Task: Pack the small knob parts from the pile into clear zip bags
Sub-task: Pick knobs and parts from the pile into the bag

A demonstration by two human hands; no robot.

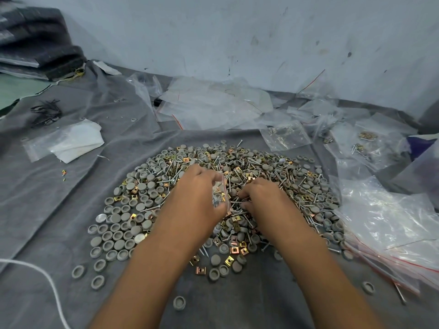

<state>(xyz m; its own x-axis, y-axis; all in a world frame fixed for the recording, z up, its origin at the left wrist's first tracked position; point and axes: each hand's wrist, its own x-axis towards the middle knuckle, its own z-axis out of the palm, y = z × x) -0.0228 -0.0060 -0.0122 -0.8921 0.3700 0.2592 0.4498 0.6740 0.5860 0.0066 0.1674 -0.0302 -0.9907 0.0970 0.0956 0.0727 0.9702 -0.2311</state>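
A wide pile (133, 210) of grey round knob caps, brass square clips and screws lies on a grey cloth (47, 191). My left hand (194, 195) is over the middle of the pile and holds a small clear zip bag (219, 193) with a few parts inside. Just to its right, my right hand (263, 198) has its fingers curled down into the pile and pinches screws (240, 200) near the bag's mouth.
Empty clear zip bags (213, 103) lie along the wall at the back. Filled bags (285, 136) and a stack of bags (392, 229) sit on the right. A white cord (47, 279) crosses the near left. Folded plastic (71, 141) lies at the left.
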